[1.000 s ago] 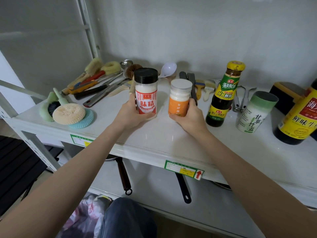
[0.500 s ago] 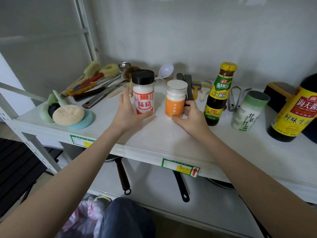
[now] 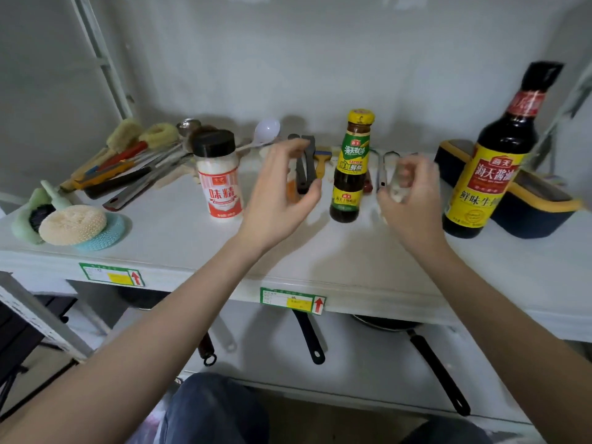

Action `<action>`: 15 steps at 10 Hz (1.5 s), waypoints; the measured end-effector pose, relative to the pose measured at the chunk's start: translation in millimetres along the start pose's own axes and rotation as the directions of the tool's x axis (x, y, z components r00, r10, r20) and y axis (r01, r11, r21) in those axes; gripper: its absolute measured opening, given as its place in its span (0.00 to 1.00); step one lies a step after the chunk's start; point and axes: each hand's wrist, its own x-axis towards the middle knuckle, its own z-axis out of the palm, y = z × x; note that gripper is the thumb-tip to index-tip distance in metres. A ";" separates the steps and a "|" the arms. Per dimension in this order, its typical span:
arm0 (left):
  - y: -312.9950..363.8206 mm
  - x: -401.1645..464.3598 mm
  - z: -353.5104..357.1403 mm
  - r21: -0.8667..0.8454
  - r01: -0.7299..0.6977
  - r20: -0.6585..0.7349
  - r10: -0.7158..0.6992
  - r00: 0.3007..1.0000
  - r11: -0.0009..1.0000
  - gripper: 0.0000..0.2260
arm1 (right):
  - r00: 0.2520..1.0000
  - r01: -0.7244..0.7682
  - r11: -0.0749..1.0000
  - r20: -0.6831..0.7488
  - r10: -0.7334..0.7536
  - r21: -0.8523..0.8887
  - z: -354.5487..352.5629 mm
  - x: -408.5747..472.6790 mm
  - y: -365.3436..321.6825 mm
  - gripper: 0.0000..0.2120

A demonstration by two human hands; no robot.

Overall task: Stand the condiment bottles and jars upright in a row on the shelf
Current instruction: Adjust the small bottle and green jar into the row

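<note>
the left hand hangs over the shelf with its fingers spread and curled, gripping nothing; behind its palm an orange-labelled jar shows only as a sliver, and i cannot tell whether the hand touches it. the right hand is blurred, its fingers curled around a pale container that is mostly hidden; whether they truly grip it cannot be told.

between the two hands, at 12 o'clock from the wrists, a small dark sauce bottle with a yellow cap and green label stands upright. at 9 o'clock from the left hand a white msg shaker with a black lid stands upright, clear of the hand. at 3 o'clock from the right hand a tall soy sauce bottle with a yellow label stands upright, just before a dark blue box with yellow trim.

farther out toward 9 o'clock lie a heap of brushes and utensils and, near the shelf's front edge, round scouring pads. a white spoon and dark tongs lie at the back. pan handles hang below the shelf.
</note>
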 end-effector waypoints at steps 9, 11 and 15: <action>-23.1 5.4 105.6 0.098 0.431 0.321 -0.438 0.840 0.897 0.31 | 0.901 -0.353 0.935 0.252 0.352 -0.043 -7.1 8.7 78.4 0.30; -19.3 3.9 103.1 0.114 0.439 0.332 -0.451 0.828 0.891 0.30 | 0.898 -0.335 0.939 0.275 0.342 -0.072 -11.3 4.8 73.9 0.30; -16.2 0.4 100.0 0.088 0.423 0.378 -0.423 0.823 0.902 0.37 | 0.894 -0.302 0.949 0.318 0.315 -0.091 -16.7 0.5 70.3 0.30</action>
